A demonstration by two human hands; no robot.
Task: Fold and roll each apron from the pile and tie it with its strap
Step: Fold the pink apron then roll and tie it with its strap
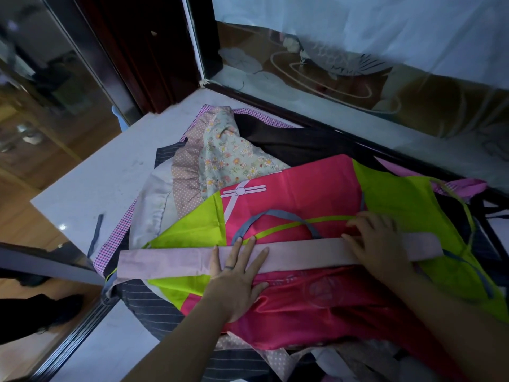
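**Asker:** Where is the apron being worked on?

**Onlooker:** A pale pink apron (303,253), folded into a narrow band, lies on top of the pile, across a spread pink-and-lime apron (316,188). The pile sits on a white surface (96,183).

**Asker:** Which way does it run?

**Onlooker:** Its long axis goes left to right in front of the person, the right end angled slightly away from them.

**Asker:** And the hands?

**Onlooker:** The left hand (237,274) lies flat with its fingers spread, pressing the band near its middle. The right hand (382,241) rests on the right part with its fingers bent. I cannot tell whether it pinches the cloth.

**Asker:** What step is this?

**Onlooker:** Folding looks done and they seem to be flattening it. Rolling likely comes next, starting tight at one end and going along its length. They would then need a strap for tying. A grey strap (278,213) loops just beyond, possibly this apron's.
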